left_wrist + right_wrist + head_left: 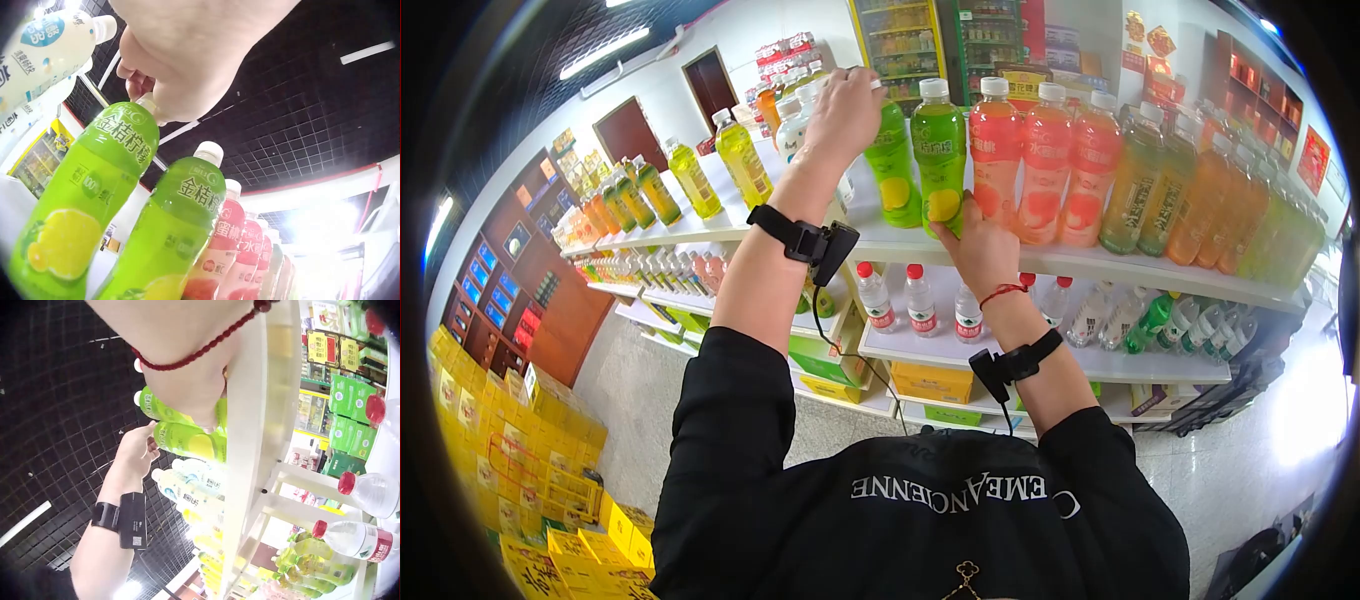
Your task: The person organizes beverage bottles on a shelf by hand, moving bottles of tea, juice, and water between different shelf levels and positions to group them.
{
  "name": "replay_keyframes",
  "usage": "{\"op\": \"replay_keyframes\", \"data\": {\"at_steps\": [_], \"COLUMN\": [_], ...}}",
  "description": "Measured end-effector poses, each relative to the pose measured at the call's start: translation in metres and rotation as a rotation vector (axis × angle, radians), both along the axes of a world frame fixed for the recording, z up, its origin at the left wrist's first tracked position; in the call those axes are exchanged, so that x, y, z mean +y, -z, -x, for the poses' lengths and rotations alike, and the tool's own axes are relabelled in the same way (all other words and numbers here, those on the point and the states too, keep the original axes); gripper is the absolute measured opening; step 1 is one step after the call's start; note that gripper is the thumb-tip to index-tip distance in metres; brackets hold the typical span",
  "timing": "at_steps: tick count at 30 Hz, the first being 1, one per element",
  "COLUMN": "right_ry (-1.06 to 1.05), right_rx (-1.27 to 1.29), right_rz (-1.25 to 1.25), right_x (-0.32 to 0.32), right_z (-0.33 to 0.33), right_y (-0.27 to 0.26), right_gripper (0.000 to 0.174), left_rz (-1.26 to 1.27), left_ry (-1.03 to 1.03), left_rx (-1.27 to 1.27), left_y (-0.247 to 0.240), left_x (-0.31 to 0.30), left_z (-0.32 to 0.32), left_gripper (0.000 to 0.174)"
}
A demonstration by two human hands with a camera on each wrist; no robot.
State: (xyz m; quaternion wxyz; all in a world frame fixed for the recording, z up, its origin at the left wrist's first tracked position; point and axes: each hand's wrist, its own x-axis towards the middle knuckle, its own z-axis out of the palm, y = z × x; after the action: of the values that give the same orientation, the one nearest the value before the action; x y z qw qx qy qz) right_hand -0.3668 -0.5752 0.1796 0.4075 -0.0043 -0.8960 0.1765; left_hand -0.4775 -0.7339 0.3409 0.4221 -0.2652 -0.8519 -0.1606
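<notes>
Centrally, two green bottles with lemon labels stand on the upper shelf (1120,276), side by side, at its near edge. The left hand (845,115) reaches over the left green bottle (890,165), its fingers pinching the white cap; the left wrist view shows this grasp from below, the bottle slightly tilted. The right hand (985,245) is low at the right green bottle (940,165), its fingers grasping the base, one digit at the front and another along the right side; the rest of this grip is hidden. To the right follow three pink peach bottles (1045,180), then darker green bottles (1135,185) and amber ones (1215,200). To the left of the left hand are white-labelled bottles (44,53) and, farther left, yellow-green bottles (741,160). Below, red-capped water bottles (919,303) stand on a lower shelf (1000,350). Yellow cartons (510,430) are stacked on the floor at the left. A red cord (1004,291) encircles the right wrist.
</notes>
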Motion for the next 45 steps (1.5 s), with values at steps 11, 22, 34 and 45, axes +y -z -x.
{"op": "replay_keyframes", "data": {"at_steps": [11, 22, 34, 45], "right_ry": [-0.026, -0.055, -0.052, -0.06], "right_rx": [-0.045, 0.009, 0.019, 0.063], "right_rz": [0.107, 0.139, 0.209, 0.294], "right_x": [0.001, 0.005, 0.002, -0.002], "right_z": [-0.001, 0.006, 0.004, 0.004], "right_y": [0.0, 0.008, 0.007, 0.008], "right_gripper": [0.063, 0.056, 0.057, 0.056], "left_rz": [-0.551, -0.669, -0.644, -0.607], "left_ry": [0.33, 0.41, 0.377, 0.437], "left_rx": [-0.179, -0.536, -0.48, -0.176], "left_y": [0.038, 0.131, 0.146, 0.16], "left_x": [0.009, 0.003, -0.001, -0.01], "left_z": [-0.006, -0.04, -0.037, -0.037], "left_gripper": [0.051, 0.058, 0.064, 0.061]}}
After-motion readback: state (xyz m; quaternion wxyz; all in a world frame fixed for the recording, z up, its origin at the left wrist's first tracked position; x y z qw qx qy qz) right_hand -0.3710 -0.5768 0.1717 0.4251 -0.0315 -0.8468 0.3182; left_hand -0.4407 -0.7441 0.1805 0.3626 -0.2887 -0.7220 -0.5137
